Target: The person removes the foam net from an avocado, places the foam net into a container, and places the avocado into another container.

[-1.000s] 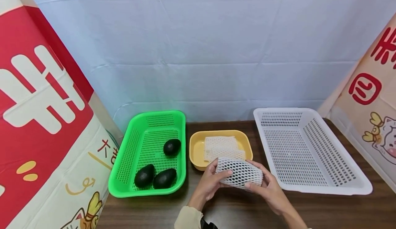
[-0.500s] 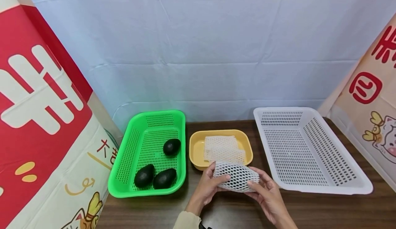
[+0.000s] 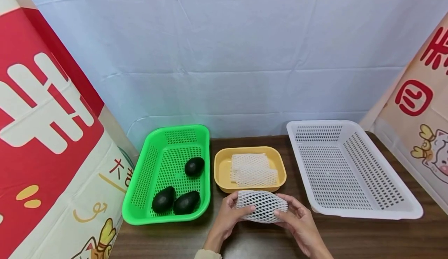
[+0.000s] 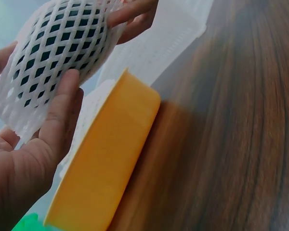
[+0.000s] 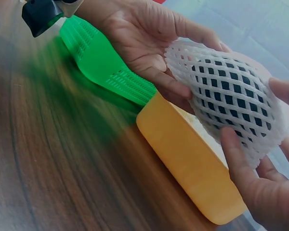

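Note:
A white foam net sleeve (image 3: 262, 207) is stretched round a dark avocado, whose dark skin shows through the mesh (image 4: 60, 53) in both wrist views. My left hand (image 3: 224, 221) holds the sleeve's left end, thumb on the near side and fingers behind. At the other end my right hand (image 3: 301, 224) pinches it between thumb and fingers. Both hands keep it just in front of the yellow tray (image 3: 220, 161). From the right wrist, the net (image 5: 231, 96) reaches past the fruit at both ends.
Several flat foam nets (image 3: 254, 169) lie in the yellow tray. At left, a green basket (image 3: 130, 208) holds three avocados (image 3: 186, 203). A white basket (image 3: 329, 173) stands at right on the dark wooden table (image 3: 350, 239). Cloth hangs behind and at both sides.
Both hands have drawn the netted avocado toward the person and slightly left, away from the yellow tray. The right fingers have shifted their hold on its end. Trays and loose avocados stay put.

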